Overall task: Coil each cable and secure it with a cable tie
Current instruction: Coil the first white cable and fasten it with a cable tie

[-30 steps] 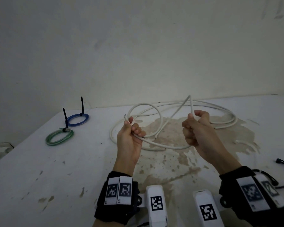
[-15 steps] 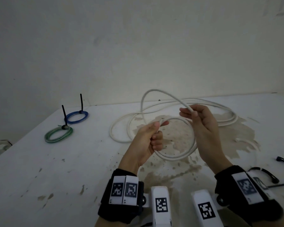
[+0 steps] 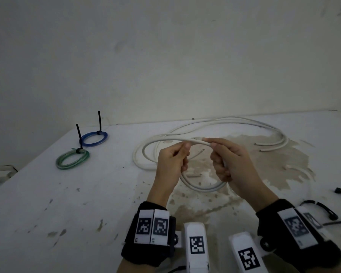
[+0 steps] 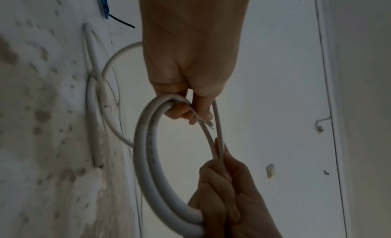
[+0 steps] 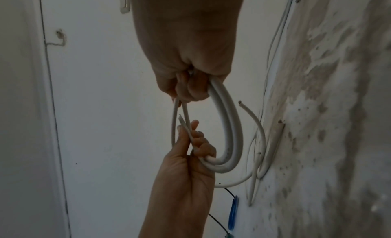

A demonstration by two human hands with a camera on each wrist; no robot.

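We see the white cable point(image 3: 203, 187) wound into a small double loop at frame centre, left hand point(image 3: 171, 164) and right hand point(image 3: 230, 162) each clamped around it.

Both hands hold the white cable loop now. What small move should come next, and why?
Probably the right hand should draw in one more turn: the white cable shows only about two turns between it and the left hand, and much slack lies on the table.
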